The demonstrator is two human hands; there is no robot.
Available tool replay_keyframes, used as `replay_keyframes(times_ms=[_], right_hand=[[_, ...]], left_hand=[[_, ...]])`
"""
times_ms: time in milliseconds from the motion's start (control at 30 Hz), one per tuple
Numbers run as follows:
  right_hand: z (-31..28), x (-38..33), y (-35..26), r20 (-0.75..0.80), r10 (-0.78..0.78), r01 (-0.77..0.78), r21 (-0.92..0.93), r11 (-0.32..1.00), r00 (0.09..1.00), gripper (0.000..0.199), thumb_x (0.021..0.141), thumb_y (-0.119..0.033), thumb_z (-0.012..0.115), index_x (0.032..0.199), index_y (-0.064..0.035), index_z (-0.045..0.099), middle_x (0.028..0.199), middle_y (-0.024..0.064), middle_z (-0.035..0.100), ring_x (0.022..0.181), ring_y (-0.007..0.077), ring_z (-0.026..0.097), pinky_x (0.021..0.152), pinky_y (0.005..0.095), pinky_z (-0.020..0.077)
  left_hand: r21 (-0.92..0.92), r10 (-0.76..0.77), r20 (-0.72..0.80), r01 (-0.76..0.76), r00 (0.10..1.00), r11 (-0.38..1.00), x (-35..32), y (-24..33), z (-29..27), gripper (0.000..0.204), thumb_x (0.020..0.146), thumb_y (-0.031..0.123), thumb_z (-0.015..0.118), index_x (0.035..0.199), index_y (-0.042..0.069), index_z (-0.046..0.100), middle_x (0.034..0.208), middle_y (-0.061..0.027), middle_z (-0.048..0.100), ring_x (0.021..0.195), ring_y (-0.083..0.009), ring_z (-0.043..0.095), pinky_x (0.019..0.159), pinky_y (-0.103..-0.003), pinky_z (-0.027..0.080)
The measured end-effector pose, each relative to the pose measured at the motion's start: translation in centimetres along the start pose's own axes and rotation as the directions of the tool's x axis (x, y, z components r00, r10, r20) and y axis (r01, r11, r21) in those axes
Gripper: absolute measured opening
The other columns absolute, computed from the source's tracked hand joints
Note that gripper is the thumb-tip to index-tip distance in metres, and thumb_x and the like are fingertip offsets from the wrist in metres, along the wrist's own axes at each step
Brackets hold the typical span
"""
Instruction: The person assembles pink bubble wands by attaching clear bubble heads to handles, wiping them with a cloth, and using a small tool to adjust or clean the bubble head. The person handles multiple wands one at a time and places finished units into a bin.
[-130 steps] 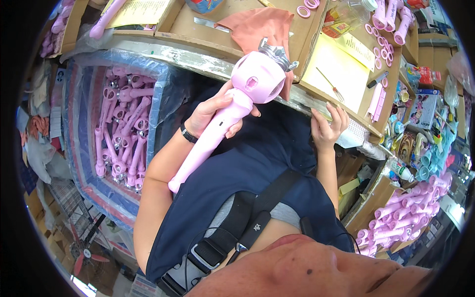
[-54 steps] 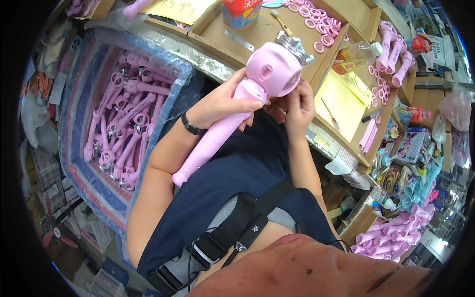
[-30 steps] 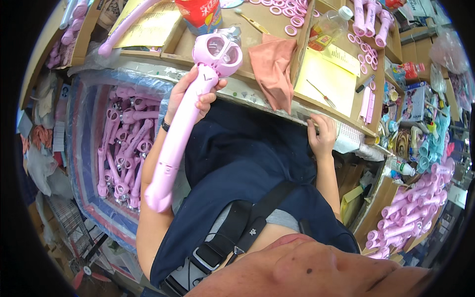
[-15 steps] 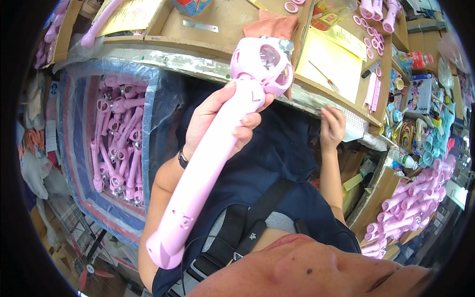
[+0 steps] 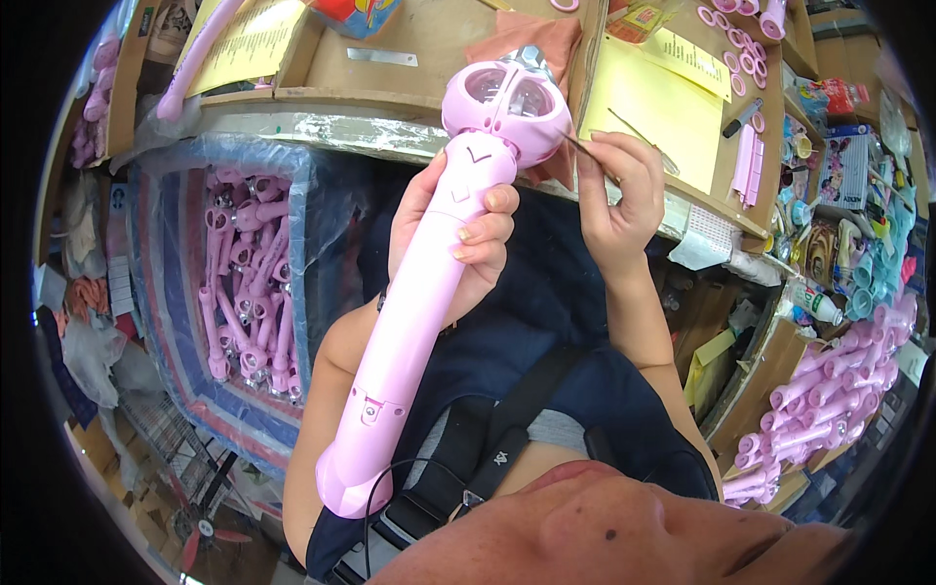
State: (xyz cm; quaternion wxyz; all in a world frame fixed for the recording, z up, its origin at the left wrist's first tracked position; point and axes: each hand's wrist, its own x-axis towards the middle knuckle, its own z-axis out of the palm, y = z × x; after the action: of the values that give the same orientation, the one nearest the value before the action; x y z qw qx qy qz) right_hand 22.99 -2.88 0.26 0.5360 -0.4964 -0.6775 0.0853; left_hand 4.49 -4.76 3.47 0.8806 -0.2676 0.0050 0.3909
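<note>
We hold the pink wand (image 5: 414, 302) in our left hand (image 5: 478, 255), whose fingers and thumb wrap around the upper handle, just below the round head (image 5: 505, 102). The wand slants across the front of our body, head up and away from us, its lower end crossing in front of our left arm; we cannot tell whether it touches. From its look, we judge it a stiff, hollow plastic shell, fairly light but top-heavy, with a smooth surface that may slip. The narrow part under the head seems the surest grip; the clear windows and the silver piece (image 5: 529, 58) on top look likelier to scuff, so we would keep fingers off them. Our right hand (image 5: 624, 200) is just beside the head, to its right, its thumb and fingertip seemingly pinching a thin dark sliver (image 5: 585, 151), too blurred to name. Behind the head lies an orange cloth (image 5: 556, 39).
</note>
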Motion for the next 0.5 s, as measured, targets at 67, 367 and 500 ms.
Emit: replay_keyframes(times_ms=[67,367,500], right_hand=[[0.2,0.4,0.0,-0.029,-0.020,0.018,-0.081,0.997,0.999,0.019,0.075,0.007,0.069,0.092,-0.0024,0.066,0.086,0.0080,0.062,0.072,0.0168,0.059,0.059,0.0252,0.0486],[1.2,0.8,-1.0,-0.052,-0.050,0.048,-0.025,0.999,0.997,0.022,0.067,0.006,0.073,0.086,-0.0042,0.068,0.075,0.0061,0.061,0.065,0.0186,0.056,0.056,0.0286,0.0464],[1.8,1.4,-0.5,-0.046,-0.021,0.013,-0.157,0.988,0.999,0.022,0.064,0.004,0.073,0.084,-0.0063,0.069,0.073,0.0058,0.060,0.065,0.0222,0.056,0.058,0.0311,0.0465]], left_hand=[[-0.047,0.000,0.044,0.002,0.999,0.999,0.1,-0.1,-0.2,0.043,0.097,0.038,0.044,0.108,-0.003,0.043,0.089,-0.0135,0.049,0.064,-0.0157,0.049,0.051,-0.025,0.046],[-0.066,-0.012,0.117,0.020,0.993,0.998,0.3,0.2,-0.5,0.047,0.098,0.040,0.040,0.108,-0.006,0.039,0.092,-0.0156,0.048,0.064,-0.0165,0.049,0.052,-0.026,0.045],[-0.073,-0.014,0.111,0.023,0.994,0.997,0.3,0.3,-0.5,0.047,0.098,0.041,0.040,0.108,-0.006,0.039,0.092,-0.0155,0.048,0.064,-0.0167,0.049,0.051,-0.027,0.045]])
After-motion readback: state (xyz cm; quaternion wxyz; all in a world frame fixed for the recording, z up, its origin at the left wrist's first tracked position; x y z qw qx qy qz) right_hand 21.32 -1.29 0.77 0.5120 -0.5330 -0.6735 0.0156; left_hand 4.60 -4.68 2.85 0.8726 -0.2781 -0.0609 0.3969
